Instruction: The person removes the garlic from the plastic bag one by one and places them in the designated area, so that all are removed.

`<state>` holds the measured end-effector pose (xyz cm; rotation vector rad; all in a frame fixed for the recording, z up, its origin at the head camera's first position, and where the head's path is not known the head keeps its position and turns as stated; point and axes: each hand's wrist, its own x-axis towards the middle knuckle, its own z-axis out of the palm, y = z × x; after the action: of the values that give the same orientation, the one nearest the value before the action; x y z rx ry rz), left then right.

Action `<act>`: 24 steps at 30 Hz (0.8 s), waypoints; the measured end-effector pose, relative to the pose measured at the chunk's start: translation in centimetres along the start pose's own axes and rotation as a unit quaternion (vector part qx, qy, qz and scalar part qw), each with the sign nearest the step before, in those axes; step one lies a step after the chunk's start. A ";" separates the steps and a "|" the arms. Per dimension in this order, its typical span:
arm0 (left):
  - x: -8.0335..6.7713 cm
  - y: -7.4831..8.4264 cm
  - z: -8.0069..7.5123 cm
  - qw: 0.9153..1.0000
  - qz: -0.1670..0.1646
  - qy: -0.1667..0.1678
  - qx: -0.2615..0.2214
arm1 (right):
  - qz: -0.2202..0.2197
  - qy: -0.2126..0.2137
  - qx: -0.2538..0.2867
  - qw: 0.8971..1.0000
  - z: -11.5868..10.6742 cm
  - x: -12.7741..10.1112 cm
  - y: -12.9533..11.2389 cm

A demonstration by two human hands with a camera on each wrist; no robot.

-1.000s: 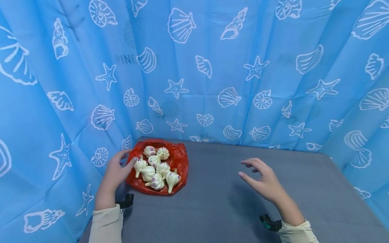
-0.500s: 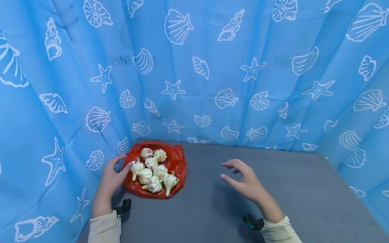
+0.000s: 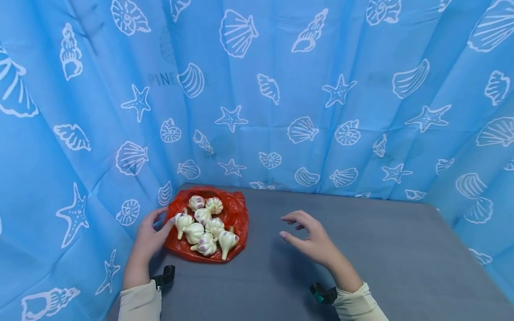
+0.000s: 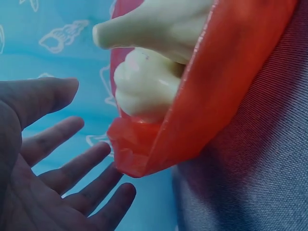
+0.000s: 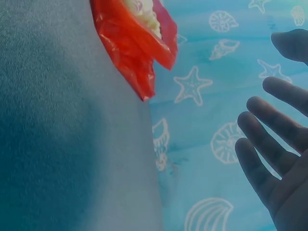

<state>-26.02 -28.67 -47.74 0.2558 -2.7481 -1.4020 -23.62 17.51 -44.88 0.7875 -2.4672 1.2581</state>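
Observation:
A crumpled red plastic bag [image 3: 237, 214] lies on the grey table [image 3: 361, 249] at its back left corner. Several white garlic bulbs [image 3: 205, 223] with purple streaks are heaped on it. My left hand [image 3: 164, 215] is at the bag's left edge, fingers spread and relaxed, the thumb tip by the nearest bulb. In the left wrist view the open palm [image 4: 82, 120] faces the bag's rim [image 4: 144, 154] and a bulb [image 4: 144, 89], holding nothing. My right hand [image 3: 286, 226] hovers open above the table, right of the bag; its fingers [image 5: 269, 144] are spread and empty.
Blue curtains [image 3: 281, 89] printed with white shells and starfish close in the table at the back and on both sides. The bag [image 5: 130, 43] lies right beside the left curtain. Bare grey tabletop stretches to the right and front.
My right hand has moved left across the table toward the bag, staying open. The left hand has kept its place at the bag's left edge.

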 end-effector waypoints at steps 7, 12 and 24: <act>0.3 -0.6 0.3 1.000 0.002 -0.007 -0.009 | 0.005 -0.013 0.012 1.000 0.9 0.6 -0.2; 0.4 -0.9 0.3 1.000 -0.001 -0.009 -0.016 | 0.012 -0.022 0.021 0.999 1.7 1.0 -0.3; 0.6 -1.6 0.4 1.000 -0.008 -0.007 -0.023 | 0.000 -0.041 0.044 0.998 3.7 1.7 -0.5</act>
<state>-26.44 -29.31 -49.29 0.2683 -2.7270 -1.4730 -24.69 13.70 -45.93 0.8766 -2.4899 1.3690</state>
